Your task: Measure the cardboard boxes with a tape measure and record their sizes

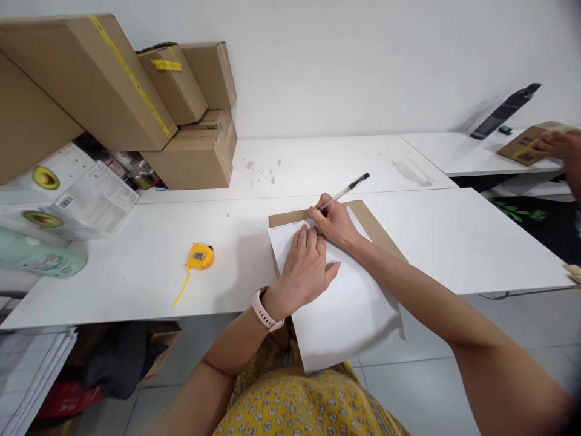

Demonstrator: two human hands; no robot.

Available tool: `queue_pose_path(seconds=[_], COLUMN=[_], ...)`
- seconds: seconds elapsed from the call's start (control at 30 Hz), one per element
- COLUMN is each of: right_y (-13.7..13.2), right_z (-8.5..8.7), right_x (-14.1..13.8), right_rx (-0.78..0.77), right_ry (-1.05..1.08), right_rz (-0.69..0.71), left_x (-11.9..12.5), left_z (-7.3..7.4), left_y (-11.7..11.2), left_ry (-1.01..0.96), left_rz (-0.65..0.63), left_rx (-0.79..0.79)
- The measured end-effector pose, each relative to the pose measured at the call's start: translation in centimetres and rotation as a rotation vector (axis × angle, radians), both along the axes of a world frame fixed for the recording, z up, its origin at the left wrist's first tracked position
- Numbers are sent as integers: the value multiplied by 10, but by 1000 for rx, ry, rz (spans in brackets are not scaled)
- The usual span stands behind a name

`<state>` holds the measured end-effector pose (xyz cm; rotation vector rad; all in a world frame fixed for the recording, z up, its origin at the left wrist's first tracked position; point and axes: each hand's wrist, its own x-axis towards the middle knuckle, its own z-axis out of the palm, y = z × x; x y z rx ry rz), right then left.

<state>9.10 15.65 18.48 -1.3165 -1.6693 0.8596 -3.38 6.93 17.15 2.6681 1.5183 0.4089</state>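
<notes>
A sheet of white paper (349, 315) lies over a piece of brown cardboard (374, 227) and hangs past the table's front edge. Small handwriting runs along its upper left edge. My right hand (334, 223) grips a pen (345, 192) with a clear barrel and black end, its tip hidden behind the fingers near the paper's top. Flat on the paper, just left of the pen hand, rests my left hand (306, 266), fingers stretched out and thumb apart.
An orange tape measure (200, 257), its yellow blade partly out, lies on the white table (436, 242). Cardboard boxes (195, 157) are stacked at the back left, above a mint bottle (45, 251). At far right, another person's hand (556, 146) touches a small box (526, 142) near a black bottle (503, 112).
</notes>
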Motion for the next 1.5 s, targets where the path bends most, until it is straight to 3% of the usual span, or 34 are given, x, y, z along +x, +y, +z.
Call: queue_pose_path(seconds=[1.5], right_y=[0], right_z=[4], right_x=[-1], right_rx=[8], right_ry=[33], right_rz=[-81], left_x=[-2], left_z=[-1], left_y=[0], left_ry=[15], left_rz=[-10], left_rx=[0])
